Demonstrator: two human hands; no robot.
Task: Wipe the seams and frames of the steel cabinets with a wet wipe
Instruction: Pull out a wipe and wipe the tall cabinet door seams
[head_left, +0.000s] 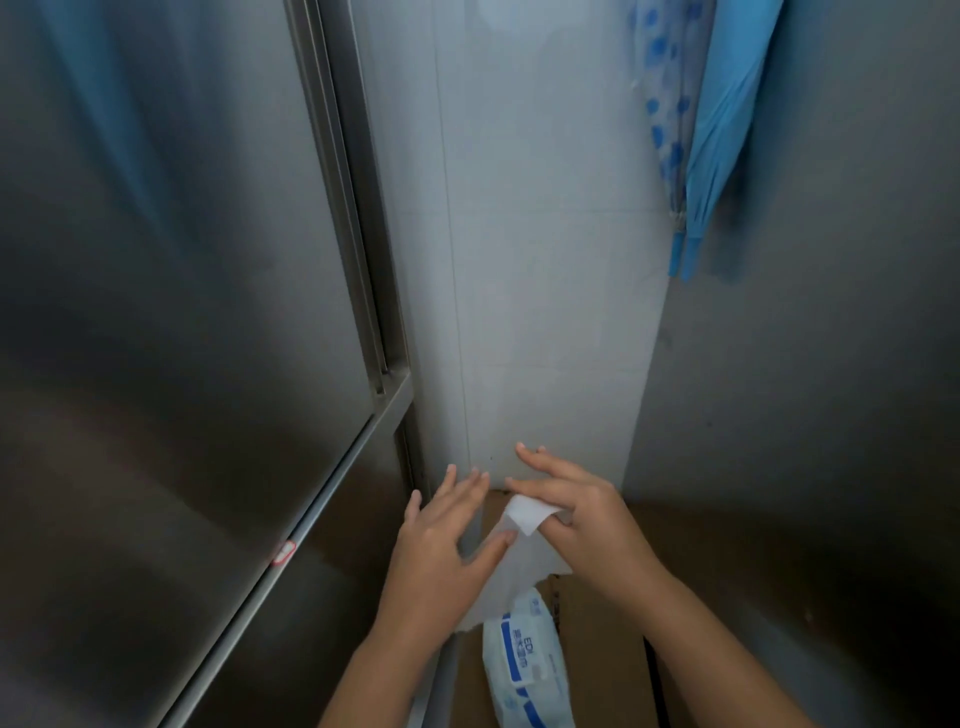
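The brushed steel cabinet (171, 291) fills the left, with a brown cardboard box (597, 670) low beside it. Over the box the left hand (441, 545) spreads straight fingers wide, thumb against the thin white wipe (525, 514) that the right hand (587, 519) pinches.

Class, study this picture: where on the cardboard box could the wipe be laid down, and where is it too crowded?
Bare cardboard box shows between the wet wipe pack and the right forearm. It is crowded above the pack, where the left hand and right hand meet at the wet wipe. Hand room: the tiled wall left of the umbrellas.
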